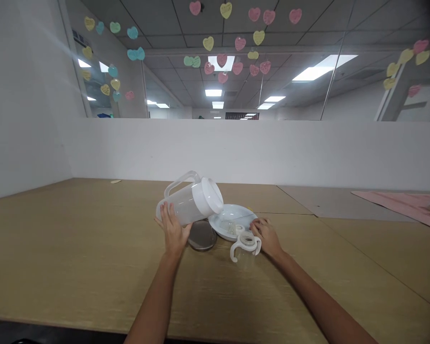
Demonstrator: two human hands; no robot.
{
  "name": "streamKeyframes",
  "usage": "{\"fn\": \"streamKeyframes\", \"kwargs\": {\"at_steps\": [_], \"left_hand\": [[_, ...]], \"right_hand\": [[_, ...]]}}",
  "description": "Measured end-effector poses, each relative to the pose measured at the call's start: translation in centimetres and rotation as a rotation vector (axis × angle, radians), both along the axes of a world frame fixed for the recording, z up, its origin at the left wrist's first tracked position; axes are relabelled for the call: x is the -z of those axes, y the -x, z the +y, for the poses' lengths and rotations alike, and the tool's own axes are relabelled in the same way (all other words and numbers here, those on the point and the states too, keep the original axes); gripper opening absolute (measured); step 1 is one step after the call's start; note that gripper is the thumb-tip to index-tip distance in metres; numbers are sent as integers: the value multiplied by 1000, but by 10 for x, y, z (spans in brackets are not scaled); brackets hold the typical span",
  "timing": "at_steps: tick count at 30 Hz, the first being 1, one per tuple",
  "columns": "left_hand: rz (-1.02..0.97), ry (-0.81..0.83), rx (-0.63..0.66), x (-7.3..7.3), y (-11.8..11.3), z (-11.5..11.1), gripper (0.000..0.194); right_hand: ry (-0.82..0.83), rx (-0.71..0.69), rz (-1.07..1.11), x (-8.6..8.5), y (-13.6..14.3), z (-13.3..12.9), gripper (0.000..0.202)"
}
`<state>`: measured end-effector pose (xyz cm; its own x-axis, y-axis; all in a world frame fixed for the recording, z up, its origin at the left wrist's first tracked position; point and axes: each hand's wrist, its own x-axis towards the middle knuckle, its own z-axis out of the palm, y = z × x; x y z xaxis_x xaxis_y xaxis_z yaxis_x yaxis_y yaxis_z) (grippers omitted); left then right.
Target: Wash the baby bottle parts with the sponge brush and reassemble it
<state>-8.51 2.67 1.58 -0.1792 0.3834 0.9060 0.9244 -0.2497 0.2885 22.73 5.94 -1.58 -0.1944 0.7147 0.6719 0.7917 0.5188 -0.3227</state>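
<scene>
My left hand grips the lower body of a clear plastic pitcher, which is tipped over to the right. The pitcher's white lid is on, and its handle points up. A baby bottle with a white two-handled collar and an open top stands in front of a pale blue plate. On the plate lies a clear piece with a white ring, perhaps a bottle nipple. My right hand has curled fingers by the plate's right rim, beside the bottle's handle; what its fingertips pinch is hidden.
A round dark lid or dish lies left of the plate. Pink cloth covers the table's far right. The wooden tabletop meets a white wall, below a window with heart-shaped notes.
</scene>
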Motion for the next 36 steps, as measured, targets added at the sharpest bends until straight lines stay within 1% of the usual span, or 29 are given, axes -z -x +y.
{"fn": "streamKeyframes", "kwargs": {"at_steps": [5,8,10,15,17,19,21,23,27,36], "left_hand": [[7,16,-42,1,0,-1,87],[9,38,-59,2,0,-2,85],[15,54,-60,2,0,-3,85],[4,60,-75,3,1,-2,85],[10,48,-75,3,1,-1,86],[14,36,-70,4,2,-1,86],[19,34,-73,4,2,-1,86],[30,46,-86,5,2,-1,86],[43,78,-86,5,2,-2,86],[31,79,-35,6,2,-2,84]], "right_hand": [[8,-7,-5,0,0,0,42],[24,-27,54,2,-1,1,43],[37,-46,165,3,-1,2,45],[-5,-111,586,3,3,-6,49],[-50,-163,652,3,8,-12,50],[-123,-227,629,3,12,-19,49],[-203,-284,547,4,15,-24,47],[-251,-304,454,6,18,-26,44],[-256,-267,360,9,22,-26,42],[-236,-219,349,12,26,-28,40]]}}
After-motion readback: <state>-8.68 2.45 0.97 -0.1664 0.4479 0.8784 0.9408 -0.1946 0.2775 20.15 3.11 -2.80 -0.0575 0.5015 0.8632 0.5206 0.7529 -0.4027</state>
